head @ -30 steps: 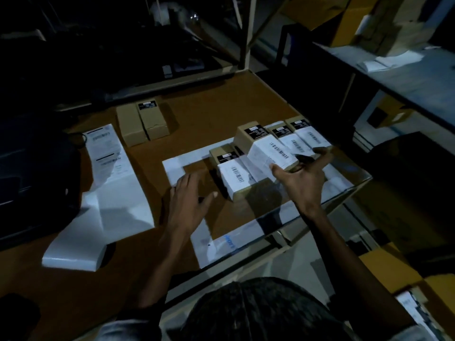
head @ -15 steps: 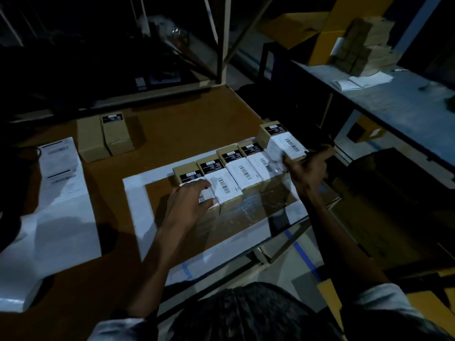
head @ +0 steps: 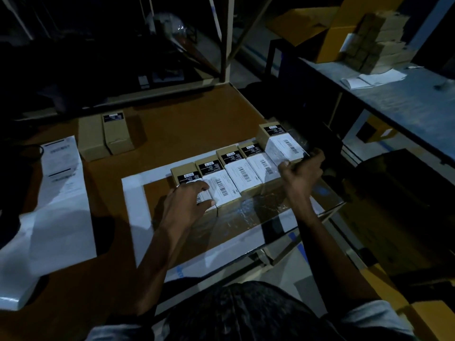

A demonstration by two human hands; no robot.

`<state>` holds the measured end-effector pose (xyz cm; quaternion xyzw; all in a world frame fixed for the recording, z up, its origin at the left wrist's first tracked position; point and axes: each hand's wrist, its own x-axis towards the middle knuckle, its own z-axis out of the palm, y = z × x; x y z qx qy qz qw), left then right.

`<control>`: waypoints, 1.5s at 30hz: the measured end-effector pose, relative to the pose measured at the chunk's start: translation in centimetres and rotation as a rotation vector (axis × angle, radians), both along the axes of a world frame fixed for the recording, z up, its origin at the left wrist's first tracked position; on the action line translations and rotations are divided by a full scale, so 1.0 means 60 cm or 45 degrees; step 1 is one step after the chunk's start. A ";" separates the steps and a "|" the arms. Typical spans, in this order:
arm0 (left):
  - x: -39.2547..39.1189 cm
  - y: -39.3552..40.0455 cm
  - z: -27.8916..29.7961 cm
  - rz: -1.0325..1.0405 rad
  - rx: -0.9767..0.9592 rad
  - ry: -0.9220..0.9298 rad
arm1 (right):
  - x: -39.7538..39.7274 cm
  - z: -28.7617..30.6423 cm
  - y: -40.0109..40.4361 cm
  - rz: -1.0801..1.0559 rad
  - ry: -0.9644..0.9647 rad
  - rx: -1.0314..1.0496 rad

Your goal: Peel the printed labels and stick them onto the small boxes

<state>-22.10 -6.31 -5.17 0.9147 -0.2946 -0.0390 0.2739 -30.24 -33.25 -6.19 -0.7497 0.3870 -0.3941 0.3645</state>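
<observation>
On the far left a long white strip of label paper (head: 56, 193) lies flat on the brown table (head: 187, 124). Two printed labels show near its top end. Just right of it, farther back, two small brown boxes (head: 108, 136) stand side by side, touching. One has a black sticker on top.

In the middle there is a white tape frame (head: 134, 200) stuck on the table. Inside it, five small boxes (head: 234, 173) sit in a row, touching each other. Each has a black sticker and a white barcode label on top.

The left hand (head: 187, 205) rests on the leftmost box (head: 184, 175) of the row. Its fingers are bent over the white label, pressing on it.

The right hand (head: 301, 172) is at the right end of the row. Its fingers curl around the near end of the rightmost box (head: 278, 141), which sits higher than the others and is tilted up.

On the far right a grey bench (head: 406, 104) holds a stack of brown boxes (head: 376, 43) and some white paper (head: 374, 78).
</observation>
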 end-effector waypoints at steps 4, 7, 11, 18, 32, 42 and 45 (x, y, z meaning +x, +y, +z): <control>-0.001 0.027 -0.004 -0.010 -0.136 0.120 | 0.013 0.014 0.088 -0.091 0.167 -0.297; 0.005 0.057 -0.002 0.009 -0.217 0.140 | 0.042 0.031 0.170 0.154 0.222 -0.303; 0.045 0.122 0.008 0.116 -0.291 0.109 | 0.096 0.043 0.291 0.697 0.122 -0.222; 0.220 0.269 0.001 0.375 -0.398 -0.025 | 0.274 0.073 0.429 1.072 0.362 0.040; 0.460 0.342 -0.011 0.202 0.189 0.065 | 0.540 -0.006 0.543 0.788 0.644 -0.020; 0.465 0.336 0.008 0.288 0.195 0.028 | 0.544 -0.030 0.538 0.785 0.658 -0.316; 0.465 0.333 0.010 0.306 0.222 0.047 | 0.536 -0.031 0.533 0.819 0.712 -0.406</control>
